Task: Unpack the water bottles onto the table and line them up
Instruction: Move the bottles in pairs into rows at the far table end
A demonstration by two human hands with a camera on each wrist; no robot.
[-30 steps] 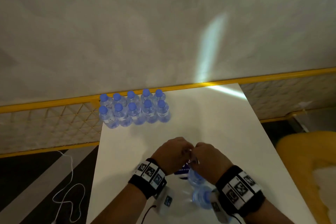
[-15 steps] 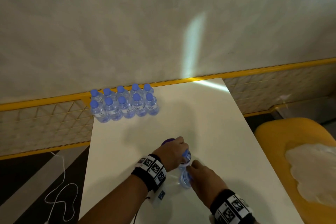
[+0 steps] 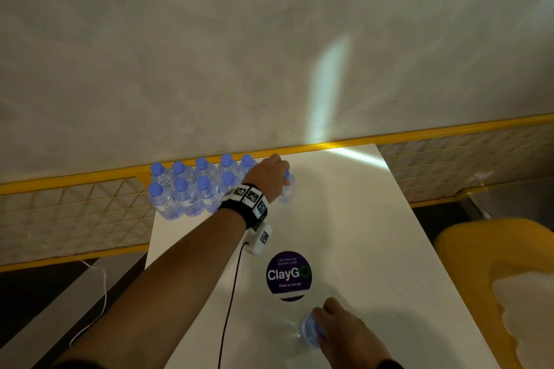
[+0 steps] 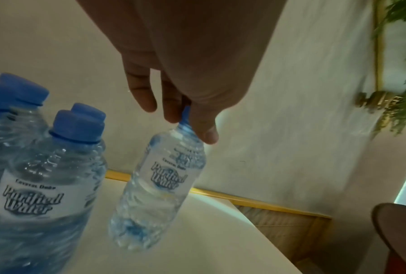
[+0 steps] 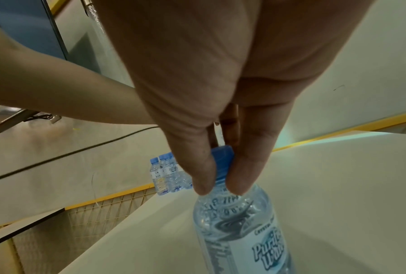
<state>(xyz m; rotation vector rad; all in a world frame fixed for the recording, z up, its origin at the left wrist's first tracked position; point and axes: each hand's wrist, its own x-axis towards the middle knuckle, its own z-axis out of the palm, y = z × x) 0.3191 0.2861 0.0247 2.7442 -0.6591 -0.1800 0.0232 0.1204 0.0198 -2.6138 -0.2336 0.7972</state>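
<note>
**Hands parted, one bottle carried to the far rows**

Half a second earlier both hands met over the bottles near the person. Now the left hand [image 3: 271, 172] had reached to the far end of the white surface [image 3: 359, 219], pinching a bottle [image 4: 159, 178] by its cap, tilted, just right of the lined-up bottles [image 3: 192, 186]. The right hand [image 3: 344, 328] stayed near, fingers clamped on the cap of a second bottle [image 5: 241, 228]. A purple ClayGo sticker [image 3: 288, 274] lay uncovered between them.
</note>
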